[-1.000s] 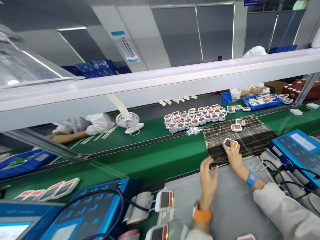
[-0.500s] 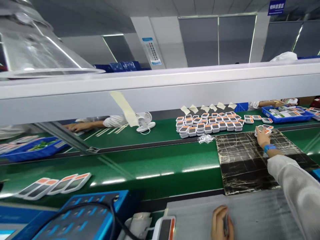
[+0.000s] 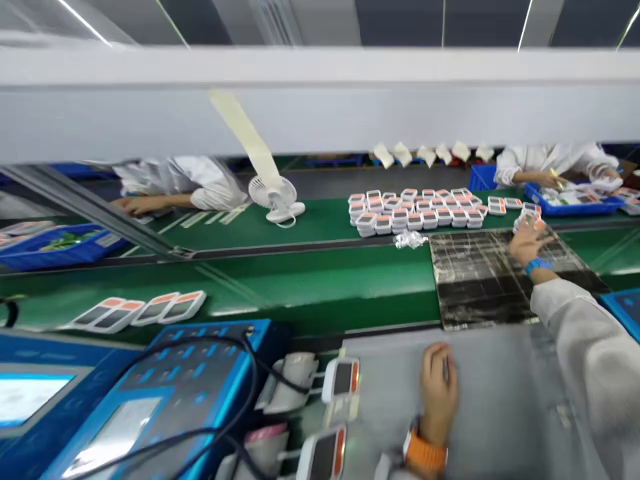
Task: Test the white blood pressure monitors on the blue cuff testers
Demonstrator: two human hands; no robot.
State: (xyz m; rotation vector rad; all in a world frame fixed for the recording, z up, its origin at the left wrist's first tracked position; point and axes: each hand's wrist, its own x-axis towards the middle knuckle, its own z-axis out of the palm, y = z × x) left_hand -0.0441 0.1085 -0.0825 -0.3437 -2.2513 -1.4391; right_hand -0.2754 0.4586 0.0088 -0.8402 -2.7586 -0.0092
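Green belt [image 3: 310, 287], four devices [image 3: 117, 317] leftward; wearer's two hands [image 3: 526, 245]

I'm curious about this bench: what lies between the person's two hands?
Between the left hand and right hand, the head view shows grey sheeting and the dark, shiny board.

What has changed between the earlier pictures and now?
The right hand, gripping one device at first, has moved forward to the devices at the black board's far edge and now spreads, apparently letting go. The left hand, open at first, has drawn back over the gray mat and curled; whether it holds anything is unclear. The device pile and white fan stayed.
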